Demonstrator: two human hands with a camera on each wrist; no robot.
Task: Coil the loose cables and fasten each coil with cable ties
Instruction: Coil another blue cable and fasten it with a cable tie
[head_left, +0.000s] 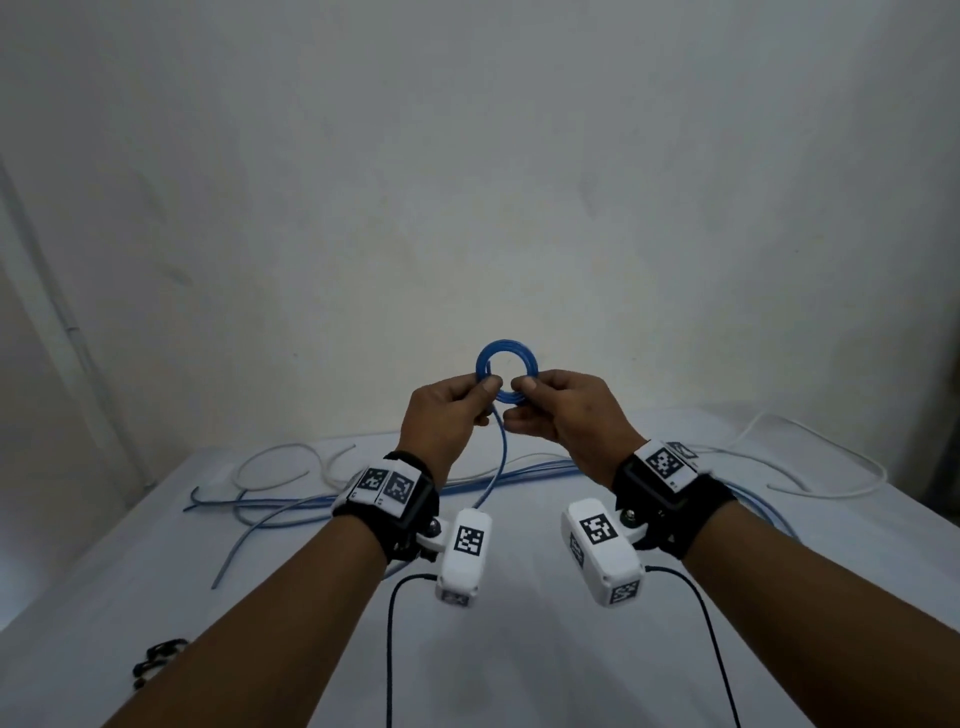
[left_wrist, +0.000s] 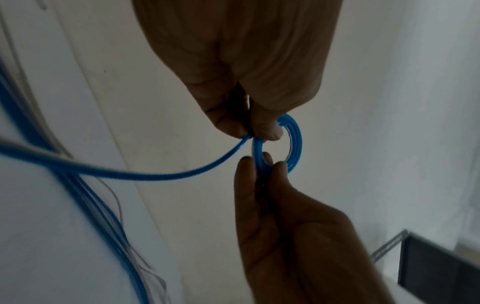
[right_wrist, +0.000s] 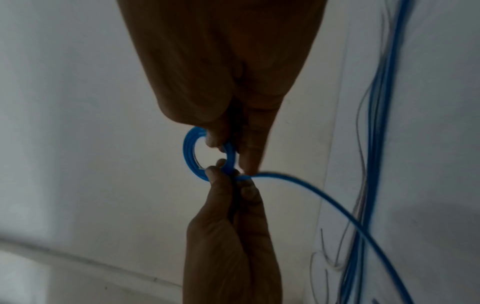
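A small blue cable coil (head_left: 506, 358) of several turns is held upright above the table, between both hands. My left hand (head_left: 485, 400) pinches its lower left side with thumb and fingers. My right hand (head_left: 519, 400) pinches its lower right side. The coil's loose tail (head_left: 500, 457) drops from the left hand's pinch down to the table. In the left wrist view the left hand (left_wrist: 253, 133) pinches the coil (left_wrist: 296, 144) where the tail (left_wrist: 155, 175) leaves it. In the right wrist view the right hand (right_wrist: 232, 153) grips the coil (right_wrist: 188, 148) from above.
Loose blue cables (head_left: 311, 501) and white cables (head_left: 270, 467) sprawl across the white table (head_left: 519, 649), with another white cable (head_left: 831, 467) at the right. Small black pieces (head_left: 156, 660), perhaps cable ties, lie at the near left. A dark box (left_wrist: 441, 267) stands beside the table.
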